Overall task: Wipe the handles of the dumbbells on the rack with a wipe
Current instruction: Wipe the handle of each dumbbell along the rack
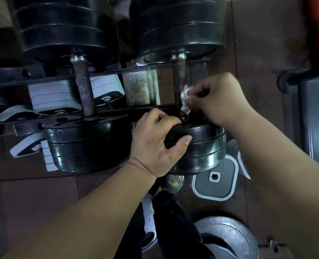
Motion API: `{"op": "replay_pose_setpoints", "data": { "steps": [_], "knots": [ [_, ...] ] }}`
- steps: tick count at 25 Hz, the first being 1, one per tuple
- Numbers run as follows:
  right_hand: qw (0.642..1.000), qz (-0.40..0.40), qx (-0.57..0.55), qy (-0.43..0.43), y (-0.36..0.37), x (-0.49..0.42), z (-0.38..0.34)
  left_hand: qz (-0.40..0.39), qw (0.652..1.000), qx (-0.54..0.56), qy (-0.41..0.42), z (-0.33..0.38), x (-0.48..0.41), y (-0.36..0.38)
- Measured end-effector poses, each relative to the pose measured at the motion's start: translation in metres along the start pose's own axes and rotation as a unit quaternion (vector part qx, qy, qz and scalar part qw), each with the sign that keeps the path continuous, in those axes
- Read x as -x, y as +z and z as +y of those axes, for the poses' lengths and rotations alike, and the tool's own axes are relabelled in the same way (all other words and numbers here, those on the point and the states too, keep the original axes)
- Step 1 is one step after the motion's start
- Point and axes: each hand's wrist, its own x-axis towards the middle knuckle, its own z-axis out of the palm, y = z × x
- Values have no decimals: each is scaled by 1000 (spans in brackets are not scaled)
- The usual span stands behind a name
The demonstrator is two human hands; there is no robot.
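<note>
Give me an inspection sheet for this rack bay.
Surface: rack holds left dumbbell and right dumbbell side by side.
Job's things: wipe held against right handle near its lower end; left handle has no hand on it.
Clutter: grey plate and round metal plate on floor; white dumbbells on lower tier.
Grippers: right hand pinches the wipe; left hand grips right dumbbell's near plates.
Cables: nothing seen.
Surroundings: brown tiled floor; dark frame at right.

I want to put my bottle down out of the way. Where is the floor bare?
Lower left, the floor is bare between the left dumbbell and the left arm. Another bare strip runs between the right hand and the dark frame. Below the right dumbbell it is crowded: grey plate, round plate, feet.
</note>
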Motion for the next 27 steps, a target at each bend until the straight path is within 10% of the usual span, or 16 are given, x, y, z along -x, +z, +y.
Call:
{"op": "replay_pose_setpoints", "data": {
  "steps": [4,11,18,27],
  "knots": [
    [991,-87,103,-15,-16,5,-6,-9,1000,-10,5,3,-3,-4],
    [977,134,-138,91,-18,51,-26,30,994,96,-38,31,-12,-21],
    [920,139,-349,112,9,85,-67,78,988,120,-54,66,-48,-47],
    [982,170,74,-45,28,105,-22,29,950,122,-287,25,-88,-46]
  ]
}}
